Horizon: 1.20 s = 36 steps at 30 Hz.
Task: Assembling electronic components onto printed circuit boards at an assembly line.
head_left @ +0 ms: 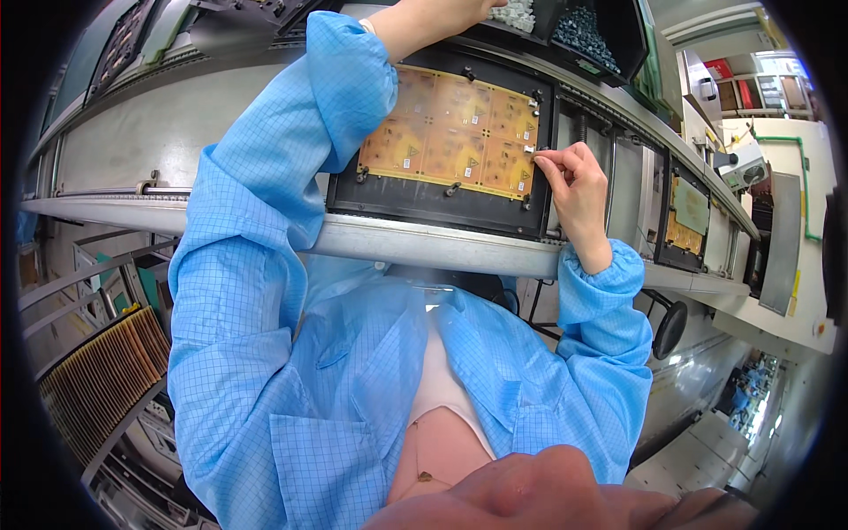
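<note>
A yellow-orange panel of circuit boards (455,128), divided into several sections, lies in a black carrier frame (397,199) with small black clamps around it. My right hand (579,181) is at the panel's right edge, thumb and forefinger pinched on a small white connector (529,149) over the board. Across the panel's upper left corner reaches my left arm. My left hand (455,12) is at the top edge of the view, beside a bin of small white parts (514,16); its fingers are mostly cut off, so their grip is hidden.
Next to the white parts stands a black bin of blue-grey parts (583,40). The carrier rests on a conveyor with a metal front rail (397,240). Farther right on the line sits another carrier with a board (687,212). A rack of upright boards (102,380) stands at lower left.
</note>
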Available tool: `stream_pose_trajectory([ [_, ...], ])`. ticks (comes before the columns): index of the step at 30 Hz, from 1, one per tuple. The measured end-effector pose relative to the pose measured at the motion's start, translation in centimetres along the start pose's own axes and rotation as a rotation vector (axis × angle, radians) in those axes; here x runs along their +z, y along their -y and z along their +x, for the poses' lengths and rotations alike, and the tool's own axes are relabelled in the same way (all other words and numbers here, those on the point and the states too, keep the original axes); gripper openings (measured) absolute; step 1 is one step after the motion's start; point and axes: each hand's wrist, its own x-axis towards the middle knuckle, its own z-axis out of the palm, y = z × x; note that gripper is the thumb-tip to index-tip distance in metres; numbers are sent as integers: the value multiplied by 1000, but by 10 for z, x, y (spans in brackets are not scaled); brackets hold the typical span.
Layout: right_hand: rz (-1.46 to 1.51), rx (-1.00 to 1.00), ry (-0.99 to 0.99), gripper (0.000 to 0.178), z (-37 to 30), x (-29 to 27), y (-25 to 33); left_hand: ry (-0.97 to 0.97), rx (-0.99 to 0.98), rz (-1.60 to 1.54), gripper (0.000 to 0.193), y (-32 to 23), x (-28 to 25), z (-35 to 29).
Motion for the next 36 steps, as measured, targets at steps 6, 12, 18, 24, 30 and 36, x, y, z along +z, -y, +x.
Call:
stream_pose_trajectory([
  [6,-35,-36,33,8,-2,-5,-6,-9,-7,-122,12,-13,-10,-8],
  [12,-72,-43,85,9,0,3,3,-22,-98,-152,13,-15,-27,-35],
  [18,-217,-83,39,9,4,14,8,89,-196,-264,15,-23,-47,-59],
  [24,-166,-168,97,8,15,-6,15,309,-433,-452,23,-17,-54,-81],
  [30,-279,-335,-77,19,164,-34,-10,422,-552,-834,20,-37,-63,-92],
  [36,-640,-91,29,25,315,-5,-87,421,-529,-740,16,-48,-54,-92],
])
